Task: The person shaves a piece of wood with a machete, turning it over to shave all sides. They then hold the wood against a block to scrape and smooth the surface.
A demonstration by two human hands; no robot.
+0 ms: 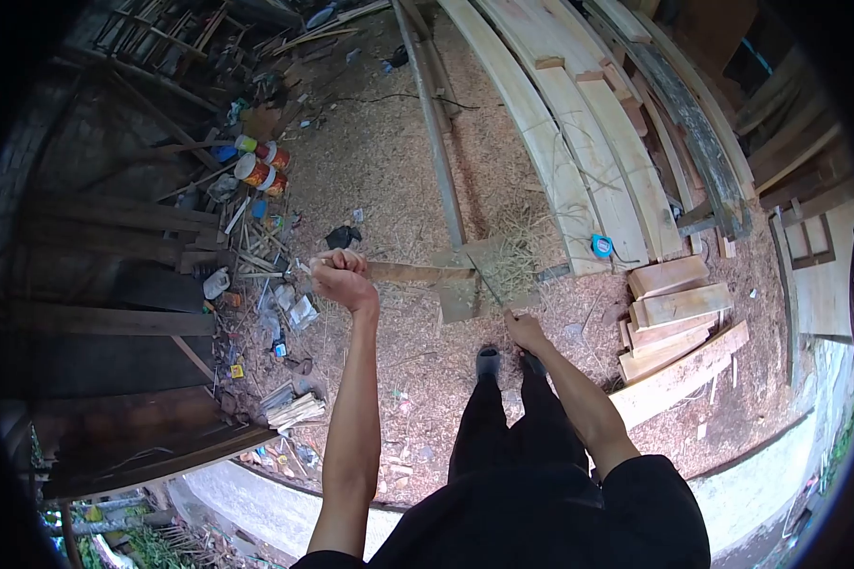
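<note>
My left hand (343, 281) is closed in a fist at the left end of a brown wooden strip (417, 272), which reaches right to a flat board (458, 305) on the ground. My right hand (525, 331) is wrapped around the handle of a long thin blade, seen nearly edge-on, which looks like a machete (488, 284). The blade slants up and left, its far end close to the right end of the strip. Thin pale shavings (519, 248) lie heaped just beyond the board.
Long sawn planks (579, 142) lie at the upper right, with a blue tape measure (602, 246) on them. Short wood blocks (676, 303) are stacked at right. A long beam (432, 114) runs ahead. Paint cans (261, 171) and litter line the left side.
</note>
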